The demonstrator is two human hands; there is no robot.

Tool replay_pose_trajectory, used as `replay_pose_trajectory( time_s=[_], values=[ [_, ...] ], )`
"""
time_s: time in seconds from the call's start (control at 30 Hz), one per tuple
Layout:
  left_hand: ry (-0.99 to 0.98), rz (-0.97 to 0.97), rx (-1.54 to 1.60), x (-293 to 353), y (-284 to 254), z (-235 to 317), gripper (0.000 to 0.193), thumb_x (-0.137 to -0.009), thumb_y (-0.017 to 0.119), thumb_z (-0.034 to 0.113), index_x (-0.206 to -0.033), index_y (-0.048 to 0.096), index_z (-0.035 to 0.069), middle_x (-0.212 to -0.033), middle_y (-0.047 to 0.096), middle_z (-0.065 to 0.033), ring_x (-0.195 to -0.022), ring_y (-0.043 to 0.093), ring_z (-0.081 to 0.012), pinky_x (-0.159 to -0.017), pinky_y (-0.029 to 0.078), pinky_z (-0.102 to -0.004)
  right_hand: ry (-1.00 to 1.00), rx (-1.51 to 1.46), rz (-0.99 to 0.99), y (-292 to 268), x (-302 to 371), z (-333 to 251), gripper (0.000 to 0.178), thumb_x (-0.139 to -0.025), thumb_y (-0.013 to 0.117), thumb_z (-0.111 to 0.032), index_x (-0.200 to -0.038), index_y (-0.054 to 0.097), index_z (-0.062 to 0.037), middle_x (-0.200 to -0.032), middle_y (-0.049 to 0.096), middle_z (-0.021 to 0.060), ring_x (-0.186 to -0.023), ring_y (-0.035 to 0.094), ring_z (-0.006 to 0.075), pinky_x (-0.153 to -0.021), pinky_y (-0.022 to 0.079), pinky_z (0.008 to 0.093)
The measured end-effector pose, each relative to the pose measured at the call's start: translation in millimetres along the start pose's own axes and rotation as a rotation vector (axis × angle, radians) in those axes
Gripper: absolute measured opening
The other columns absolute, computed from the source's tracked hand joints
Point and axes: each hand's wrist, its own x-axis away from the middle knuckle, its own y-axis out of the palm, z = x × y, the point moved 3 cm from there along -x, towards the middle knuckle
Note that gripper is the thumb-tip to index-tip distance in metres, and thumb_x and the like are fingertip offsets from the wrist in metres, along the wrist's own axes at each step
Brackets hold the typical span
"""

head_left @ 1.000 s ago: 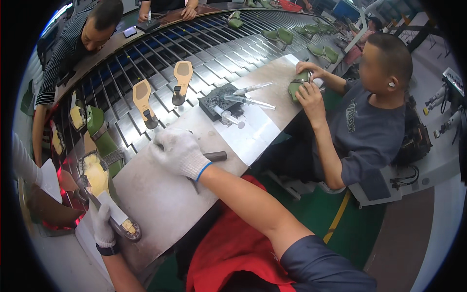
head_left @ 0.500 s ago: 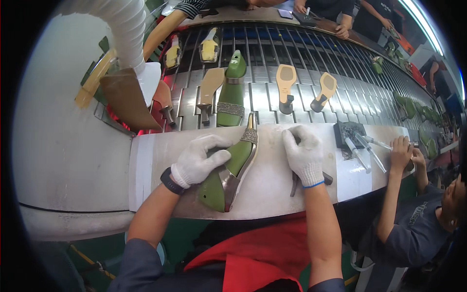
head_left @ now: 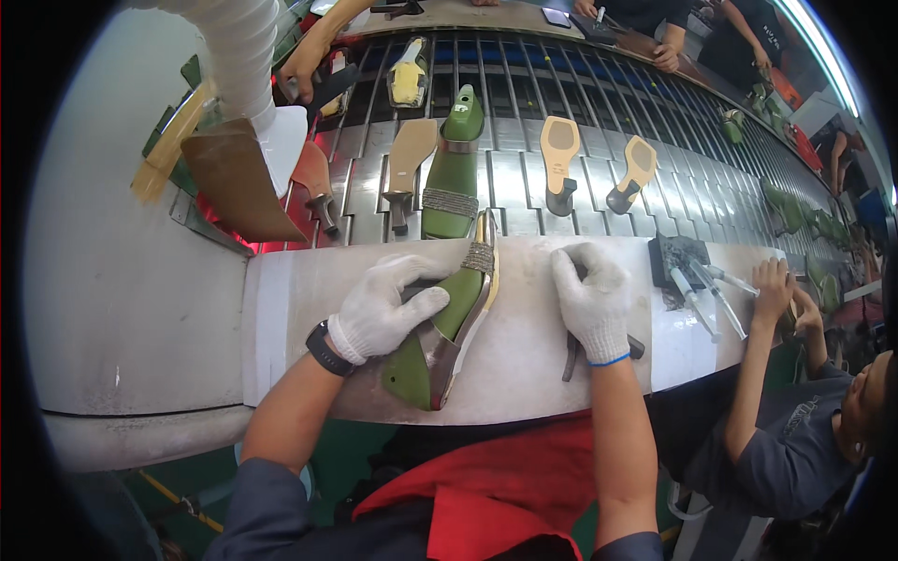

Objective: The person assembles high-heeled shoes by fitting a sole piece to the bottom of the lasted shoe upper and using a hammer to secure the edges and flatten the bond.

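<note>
My left hand (head_left: 388,309), in a white knit glove, is closed round a green shoe last (head_left: 458,304) fitted with a sandal upper. The last lies on its side on the bench, with its toe pointing away from me. A braided band and a metallic strap cross it, and a pale sole edge runs along its right side. My right hand (head_left: 594,294), gloved too, rests on the bench with its fingers curled in. Whatever they may hold is hidden. Beneath that wrist pokes out a dark tool (head_left: 572,358), mostly covered.
Beyond the bench (head_left: 524,374) runs a slatted metal conveyor (head_left: 514,220) carrying heeled soles (head_left: 559,154) and another green last (head_left: 451,178). Syringe-like tubes (head_left: 706,294) sit on a dark block at right, near a co-worker's hands (head_left: 781,290). A white duct (head_left: 238,65) hangs at left.
At the far left, another person's hand has come over the conveyor with a dark piece. My hands keep nearly the same pose, and the view has shifted slightly.
</note>
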Motion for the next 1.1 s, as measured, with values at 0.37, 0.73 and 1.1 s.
replay_pose_trajectory(
  time_s=[0.37,0.73,1.1],
  values=[
    [-0.102,0.444,-0.36,-54,-29,-41,0.053,-0.1,0.078,0.02,-0.146,0.066,-0.003,-0.123,0.075,-0.0146,-0.103,0.074,-0.0186,-0.092,0.06,-0.0339,-0.056,-0.035,0.028,-5,0,7,0.016,-0.096,0.076,-0.018,-0.091,0.079,-0.0031,-0.083,0.076,0.0184,-0.079,0.077,0.0351,-0.075,0.06,0.0441],
    [-0.315,0.347,-0.352,-106,-80,-167,0.039,-0.098,0.079,0.028,-0.119,0.078,-0.005,-0.1,0.08,-0.0115,-0.089,0.075,-0.0205,-0.08,0.057,-0.0377,-0.188,-0.005,0.163,11,-5,19,0.025,-0.095,0.073,-0.03,-0.081,0.072,-0.0094,-0.078,0.072,0.0163,-0.077,0.074,0.0385,-0.075,0.058,0.052],
    [0.069,0.543,0.126,-36,22,63,0.036,-0.111,0.068,0.008,-0.144,0.068,-0.005,-0.106,0.074,-0.0048,-0.087,0.067,-0.0095,-0.073,0.056,-0.0265,-0.132,-0.914,-0.242,-10,14,14,0.043,-0.105,0.069,-0.04,-0.111,0.079,0.0019,-0.103,0.079,0.0157,-0.099,0.077,0.0228,-0.094,0.058,0.0394]
  ],
)
